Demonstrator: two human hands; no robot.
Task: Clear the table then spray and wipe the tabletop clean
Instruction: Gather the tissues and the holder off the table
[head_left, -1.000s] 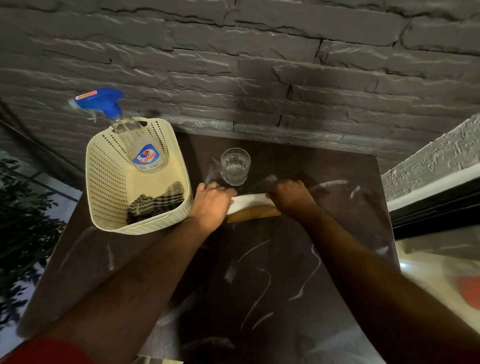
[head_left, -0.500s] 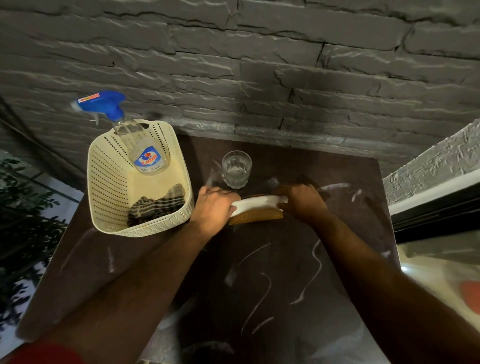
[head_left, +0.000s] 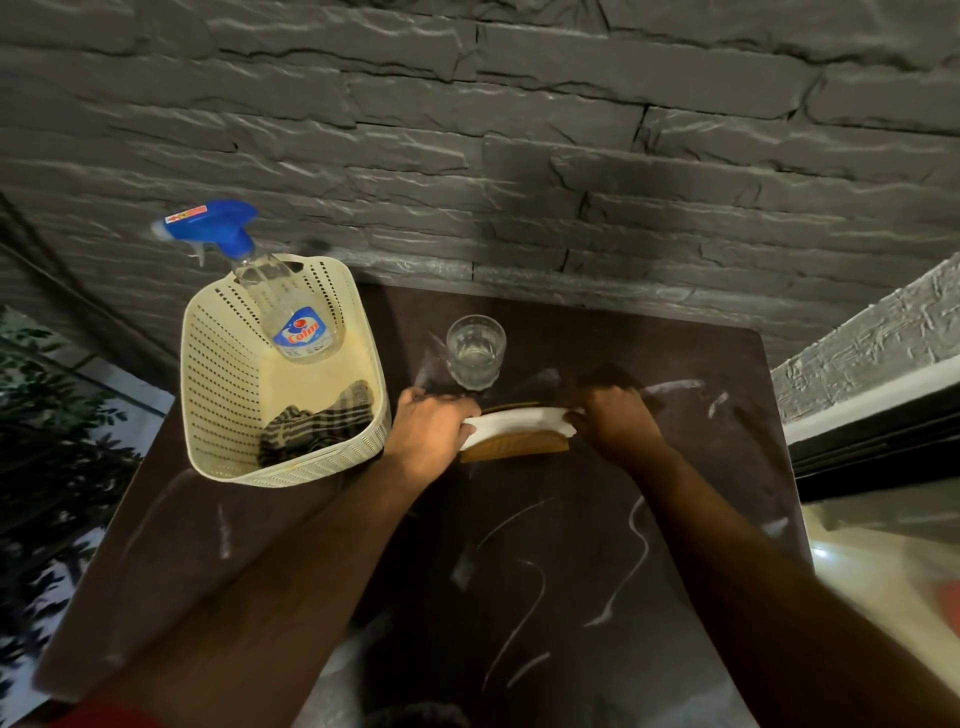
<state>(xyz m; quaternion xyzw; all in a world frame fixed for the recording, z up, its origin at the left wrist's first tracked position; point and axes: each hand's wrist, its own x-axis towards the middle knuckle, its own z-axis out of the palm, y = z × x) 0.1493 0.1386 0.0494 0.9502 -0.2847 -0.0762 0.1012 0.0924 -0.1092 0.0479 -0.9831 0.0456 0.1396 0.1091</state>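
Now, the step: the clearing is in hand; the spraying and wiping are not yet begun, as I judge.
Left hand: the left hand grips the left end of the white flat plate, fingers curled over its rim.
Right hand: the right hand grips the right end, fingers curled round the edge, so the 2 hands share the weight and keep the load level.
Plate: it sits on a brown woven mat, in the middle of the dark brown tabletop. I cannot tell if the hands hold the mat too, or if the mat is off the table.
Glass: the clear drinking glass stands upright just behind the plate, close to both hands; it looks to hold a little water, so a careless lift can knock it.
Basket: the cream perforated plastic basket stands at the left edge, probably to keep the cleaning tools together and off the wiping area.
Bottle: the clear spray bottle with a blue trigger head leans in the far corner of the basket, head over the rim, easy to take.
Cloth: the dark checked cloth lies crumpled in the near end of the basket.
Surface: pale streaks cross the tabletop, so the wiping is needed.
Left to do: plate, mat, glass and basket all must leave first.
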